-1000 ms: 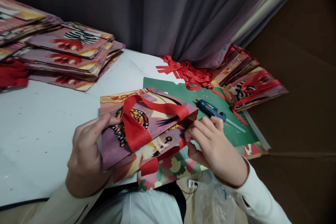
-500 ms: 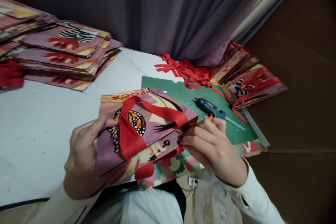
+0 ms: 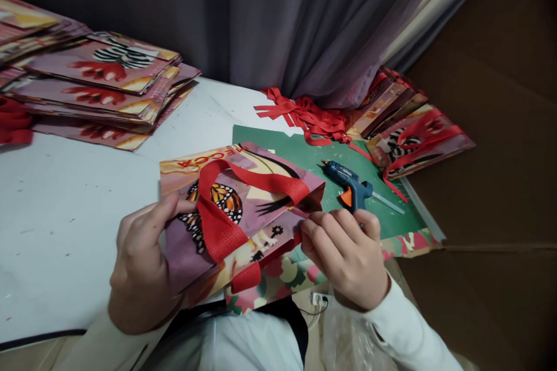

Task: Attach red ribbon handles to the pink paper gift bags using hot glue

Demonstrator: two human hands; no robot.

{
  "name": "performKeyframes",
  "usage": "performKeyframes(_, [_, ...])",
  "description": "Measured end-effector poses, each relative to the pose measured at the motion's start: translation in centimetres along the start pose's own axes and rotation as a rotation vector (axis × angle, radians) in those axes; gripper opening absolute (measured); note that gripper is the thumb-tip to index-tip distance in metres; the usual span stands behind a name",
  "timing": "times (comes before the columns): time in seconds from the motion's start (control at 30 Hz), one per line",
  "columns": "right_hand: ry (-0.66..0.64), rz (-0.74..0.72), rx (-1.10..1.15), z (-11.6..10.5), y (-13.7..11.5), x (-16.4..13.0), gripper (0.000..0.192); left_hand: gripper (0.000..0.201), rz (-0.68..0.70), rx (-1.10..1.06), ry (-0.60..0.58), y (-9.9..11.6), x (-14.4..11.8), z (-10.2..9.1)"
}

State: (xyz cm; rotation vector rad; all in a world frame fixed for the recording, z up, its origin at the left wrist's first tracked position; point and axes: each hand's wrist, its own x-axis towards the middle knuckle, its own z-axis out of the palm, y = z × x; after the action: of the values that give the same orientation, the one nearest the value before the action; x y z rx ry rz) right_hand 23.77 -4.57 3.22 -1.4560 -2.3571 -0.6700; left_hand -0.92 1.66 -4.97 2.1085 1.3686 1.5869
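A printed paper bag point(image 3: 261, 197) with a butterfly picture lies tilted between my hands, its opening toward the right. One red ribbon handle point(image 3: 224, 232) loops over its upper face; part of another red ribbon point(image 3: 246, 278) shows below its near edge. My left hand point(image 3: 141, 264) is closed on the bag's left end, thumb on top and fingers hidden underneath. At the open edge, my right hand point(image 3: 348, 255) is closed with fingertips pressed on the bag's lower panel or the ribbon there; I cannot tell which. Just beyond it lies a blue glue gun point(image 3: 348, 178) with an orange trigger.
A green mat point(image 3: 287, 142) lies under the glue gun on the white table point(image 3: 56, 232). Red ribbon strips point(image 3: 313, 119) are heaped at the back. Stacks of flat printed bags point(image 3: 108, 78) stand at left, with bags with handles point(image 3: 422, 142) at right. A grey curtain point(image 3: 261, 17) hangs behind.
My right hand has turned and drawn slightly down toward me, uncovering the glue gun's trigger and handle. The bag has tilted a little; my left hand keeps its hold.
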Motion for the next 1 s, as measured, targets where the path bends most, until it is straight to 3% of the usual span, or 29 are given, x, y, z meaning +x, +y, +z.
performKeyframes(0.13, [0.043, 0.089, 0.090, 0.8, 0.3, 0.1, 0.005, 0.075, 0.072, 0.004, -0.002, 0.2, 0.1, 0.1])
performKeyframes(0.3, [0.147, 0.278, 0.394, 1.9, -0.4, -0.7, 0.013, 0.075, 0.162, 0.092, 0.000, 0.0, 0.1, 0.6])
performKeyframes(0.37, [0.163, 0.450, 0.576, 2.8, -1.3, -1.1, 0.015, 0.073, 0.254, 0.134, 0.024, -0.3, 0.3, 1.1])
performKeyframes(0.47, [0.173, 0.831, 0.955, 5.2, -2.5, -1.2, 0.019, 0.068, 0.360, 0.216, -0.004, -1.0, 0.7, 1.9])
performKeyframes(0.57, [0.206, 1.213, 1.401, 7.9, -2.7, -0.4, 0.022, 0.059, 0.354, 0.296, -0.071, -1.6, 1.0, 2.5])
performKeyframes(0.63, [0.159, 1.385, 1.681, 9.4, -2.5, 0.3, 0.029, 0.056, 0.329, 0.320, -0.075, -1.8, 1.0, 2.7])
performKeyframes(0.77, [0.068, 1.347, 2.021, 10.6, -2.2, 1.3, 0.022, 0.054, 0.303, 0.316, -0.045, -1.5, 0.9, 2.9])
performKeyframes(0.87, [0.140, 1.307, 2.016, 10.7, -2.3, 1.4, 0.016, 0.053, 0.278, 0.320, -0.011, -1.2, 0.8, 3.0])
performKeyframes(1.0, [0.094, 1.223, 1.968, 10.9, -2.3, 1.1, 0.020, 0.054, 0.260, 0.327, 0.004, -1.2, 0.6, 3.2])
